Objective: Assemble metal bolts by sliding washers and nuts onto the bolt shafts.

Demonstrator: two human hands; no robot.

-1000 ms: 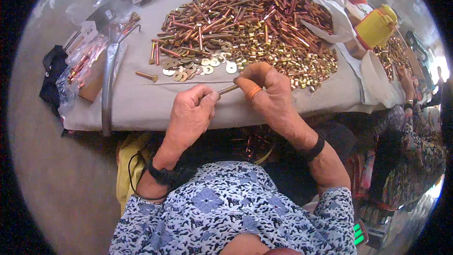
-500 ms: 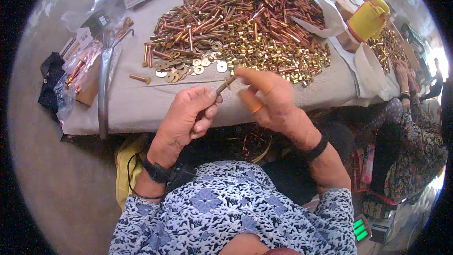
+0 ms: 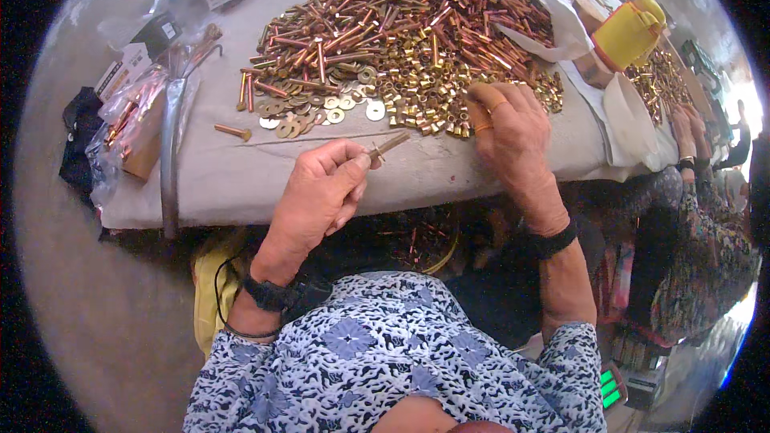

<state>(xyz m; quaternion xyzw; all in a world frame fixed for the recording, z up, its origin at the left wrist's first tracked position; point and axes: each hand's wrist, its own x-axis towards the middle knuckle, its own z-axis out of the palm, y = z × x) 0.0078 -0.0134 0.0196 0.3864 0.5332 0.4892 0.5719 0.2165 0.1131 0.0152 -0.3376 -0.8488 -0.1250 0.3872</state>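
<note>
Pinched between the thumb and fingers of my left hand (image 3: 317,188) is a brass-coloured bolt (image 3: 395,143), its shank pointing right and up. A small washer (image 3: 378,153) sits around it close to my fingertips. My right hand (image 3: 517,140), with orange covers on thumb and index finger, rests at the front edge of a heap of short gold-coloured sleeve-like nuts (image 3: 417,92). Its fingers are curled down; whatever is between them is hidden. Flat washers (image 3: 298,116) lie left of the nuts. A single bolt (image 3: 233,131) lies farther left.
Behind the nuts spreads a large pile of bolts (image 3: 345,24), partly under a white sheet (image 3: 553,0). A grey curved bar (image 3: 170,152) and plastic bags of bolts (image 3: 132,116) are at left. A yellow container (image 3: 630,32) stands right; beyond it are another person's hands (image 3: 688,128).
My right hand has moved right, away from the bolt, onto the edge of the nut heap. My left hand still holds the bolt, now with more of its shank in sight.
</note>
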